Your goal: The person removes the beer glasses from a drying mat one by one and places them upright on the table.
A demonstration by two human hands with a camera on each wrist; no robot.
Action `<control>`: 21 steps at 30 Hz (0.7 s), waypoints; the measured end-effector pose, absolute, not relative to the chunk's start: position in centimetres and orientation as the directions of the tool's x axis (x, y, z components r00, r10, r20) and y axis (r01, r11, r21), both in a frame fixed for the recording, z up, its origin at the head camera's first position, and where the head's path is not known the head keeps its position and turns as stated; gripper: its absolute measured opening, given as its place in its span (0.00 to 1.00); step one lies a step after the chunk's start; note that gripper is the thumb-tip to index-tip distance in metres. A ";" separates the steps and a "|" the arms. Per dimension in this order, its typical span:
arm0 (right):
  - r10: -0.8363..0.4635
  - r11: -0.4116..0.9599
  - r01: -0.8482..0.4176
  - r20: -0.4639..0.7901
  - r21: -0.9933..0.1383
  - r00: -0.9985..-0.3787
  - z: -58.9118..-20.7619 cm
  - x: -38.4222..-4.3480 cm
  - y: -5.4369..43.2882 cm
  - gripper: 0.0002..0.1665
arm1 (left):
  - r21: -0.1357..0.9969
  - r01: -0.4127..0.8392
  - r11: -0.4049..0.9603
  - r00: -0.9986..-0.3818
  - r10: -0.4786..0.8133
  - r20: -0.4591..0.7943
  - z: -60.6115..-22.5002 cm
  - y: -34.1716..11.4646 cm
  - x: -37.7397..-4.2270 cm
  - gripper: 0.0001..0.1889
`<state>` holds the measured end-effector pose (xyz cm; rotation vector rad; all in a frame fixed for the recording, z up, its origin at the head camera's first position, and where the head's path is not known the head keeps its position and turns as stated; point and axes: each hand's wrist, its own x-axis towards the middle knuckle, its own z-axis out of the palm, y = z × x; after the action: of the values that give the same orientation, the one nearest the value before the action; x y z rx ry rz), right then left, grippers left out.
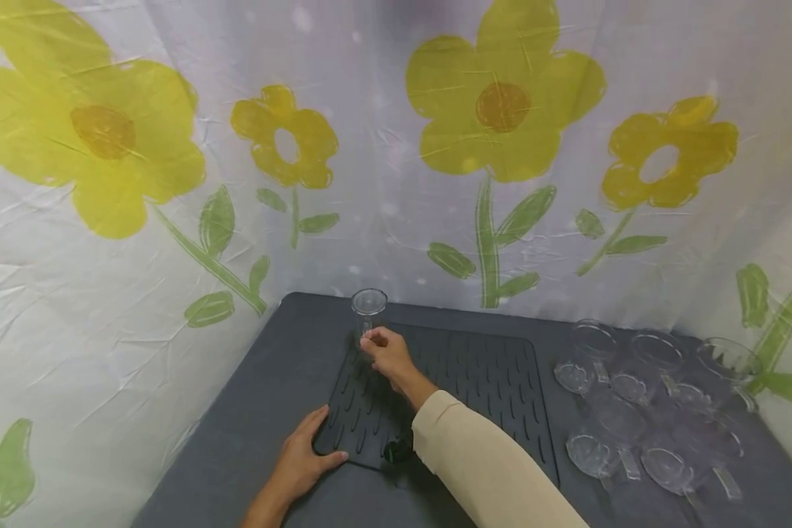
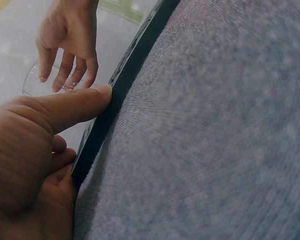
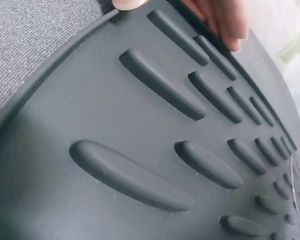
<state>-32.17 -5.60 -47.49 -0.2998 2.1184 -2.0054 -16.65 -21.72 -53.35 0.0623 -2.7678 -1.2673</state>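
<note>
My right hand [image 1: 391, 357] pinches the handle of a clear mug [image 1: 369, 302] over the far left part of a dark ridged drying mat [image 1: 501, 367]. The mug stands upright with its rim up; part of it shows at the right edge of the right wrist view. At the mat's near left corner lies my left hand [image 1: 303, 455]. Its thumb [image 2: 85, 105] rests on the near edge, and the fingers extend along the left edge.
Several clear mugs [image 1: 594, 455] stand close together right of the mat on the grey table [image 1: 237, 418]. A small dark green thing [image 1: 397, 450] shows at the mat's near edge, partly behind my right sleeve. A flowered curtain [image 1: 369, 220] hangs behind the table.
</note>
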 end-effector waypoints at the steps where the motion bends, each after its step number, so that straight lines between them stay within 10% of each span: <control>1: -0.282 0.046 0.000 -0.013 -0.999 -0.959 -47.5 -32.1 -5.6 0.06 | 0.756 0.005 0.655 -0.994 -0.078 0.074 -53.3 -21.7 -16.6 0.47; 21: -0.281 -0.073 -0.024 0.044 -0.997 -0.959 -46.5 -30.3 -4.0 0.11 | 0.759 -0.002 0.652 -0.994 -0.084 0.070 -53.5 -21.8 -16.7 0.47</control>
<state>-30.33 -4.05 -46.46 -0.3360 2.0084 -2.1534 -16.67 -21.75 -53.51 0.0722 -2.7642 -1.2696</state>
